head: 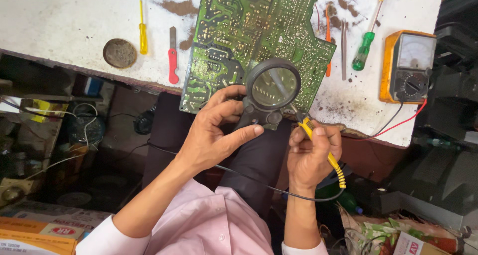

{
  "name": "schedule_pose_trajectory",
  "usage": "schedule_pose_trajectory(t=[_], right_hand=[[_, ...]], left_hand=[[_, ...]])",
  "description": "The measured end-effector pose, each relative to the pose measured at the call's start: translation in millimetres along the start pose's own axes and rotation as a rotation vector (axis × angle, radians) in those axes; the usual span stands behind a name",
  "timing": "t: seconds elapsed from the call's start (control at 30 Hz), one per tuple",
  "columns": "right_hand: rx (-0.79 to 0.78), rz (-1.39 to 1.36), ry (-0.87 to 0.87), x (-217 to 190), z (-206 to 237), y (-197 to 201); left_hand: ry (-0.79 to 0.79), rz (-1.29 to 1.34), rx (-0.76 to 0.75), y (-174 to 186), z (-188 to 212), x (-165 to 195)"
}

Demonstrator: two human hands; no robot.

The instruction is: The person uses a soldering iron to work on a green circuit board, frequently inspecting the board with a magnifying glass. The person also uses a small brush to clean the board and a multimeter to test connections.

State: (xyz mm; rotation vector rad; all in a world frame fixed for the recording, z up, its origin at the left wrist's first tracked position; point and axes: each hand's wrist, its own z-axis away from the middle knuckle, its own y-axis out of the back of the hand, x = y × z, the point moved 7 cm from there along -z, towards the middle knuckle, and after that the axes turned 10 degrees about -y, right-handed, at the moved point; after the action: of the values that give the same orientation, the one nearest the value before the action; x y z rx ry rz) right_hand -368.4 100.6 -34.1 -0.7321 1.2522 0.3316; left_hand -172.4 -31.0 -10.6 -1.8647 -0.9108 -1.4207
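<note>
Magnifier (273,88) clamped in our left hand (219,130) grip, over circuit board's (234,31) lower edge. Our right hand (311,153) at 4 o'clock closed on yellow probe (323,150). Board overhangs white surface (74,21); orange multimeter (408,65) at 3 o'clock.

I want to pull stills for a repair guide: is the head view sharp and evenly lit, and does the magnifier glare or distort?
Head view: the green circuit board and white bench top are bright and sharp; the space under the bench is dim; the magnifier in the left hand shows a pale, blurred, enlarged patch; the right hand holds a yellow-handled tool, in focus.
</note>
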Motion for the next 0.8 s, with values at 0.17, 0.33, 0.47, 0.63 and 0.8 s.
schedule_pose_trajectory(t=[0.17,0.33,0.47,0.63,0.8], right_hand=[[0.016,-0.011,-0.022,1.3,1.3,-0.3],[0.056,-0.008,-0.05,5.2,4.9,-0.1],[0.07,0.007,-0.023,2.9,6.7,2.3],[0.084,0.01,-0.013,2.2,7.9,5.8],[0.077,-0.005,-0.051,5.3,6.9,5.0]], left_hand=[[0.001,0.004,-0.013,-0.7,0.5,-1.0],[-0.017,0.006,-0.002,3.3,1.6,-0.1],[-0.03,0.027,-0.005,3.2,1.3,1.3],[0.007,-0.005,-0.011,2.6,2.6,0.5],[-0.022,0.003,-0.012,2.9,1.8,3.3]])
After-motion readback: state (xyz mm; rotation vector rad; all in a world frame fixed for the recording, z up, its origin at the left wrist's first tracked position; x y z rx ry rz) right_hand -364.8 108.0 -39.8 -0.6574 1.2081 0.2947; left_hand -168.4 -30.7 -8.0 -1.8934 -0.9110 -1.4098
